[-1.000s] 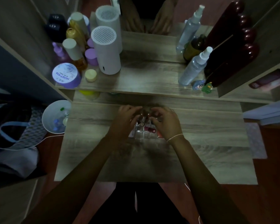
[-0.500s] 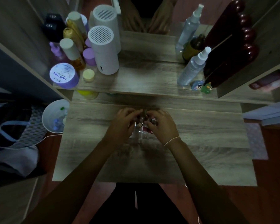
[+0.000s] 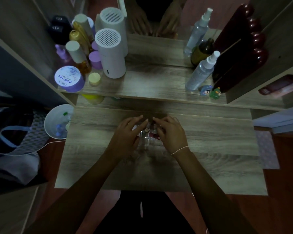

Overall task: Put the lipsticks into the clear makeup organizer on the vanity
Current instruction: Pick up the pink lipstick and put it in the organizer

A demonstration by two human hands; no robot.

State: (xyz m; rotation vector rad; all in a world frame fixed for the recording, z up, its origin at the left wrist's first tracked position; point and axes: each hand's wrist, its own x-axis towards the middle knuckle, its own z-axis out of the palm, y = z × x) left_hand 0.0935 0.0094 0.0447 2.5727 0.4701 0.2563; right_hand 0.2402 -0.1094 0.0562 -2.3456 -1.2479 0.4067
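The organizer [image 3: 146, 141] is seen as a clear, compartmented box on the table [image 3: 210, 149], directly between the two hands and partly hidden by both. Lipsticks are seen in it: one dark round cap [image 3: 147, 130] faces up, so that tube is judged to stand upright in a cell, while a dark red tube [image 3: 154, 135] lies tilted, its long axis running roughly left to right across the compartments toward the right hand. How many others are inside cannot be told in the dim light.

The left hand [image 3: 125, 137] is laid over the organizer's left side, its fingers [image 3: 137, 121] stretched forward and loosely spread; something pale shows beneath them, but whether it is gripped cannot be told. The right hand [image 3: 171, 134] covers the right side, fingers [image 3: 159, 120] curled down over the far cells; whether anything is pinched cannot be told either. The fingertips of the two hands come close together above the far edge.

The red tube lies nearer the right hand, just beside its thumb side, so any righting of it is judged to fall to that hand.
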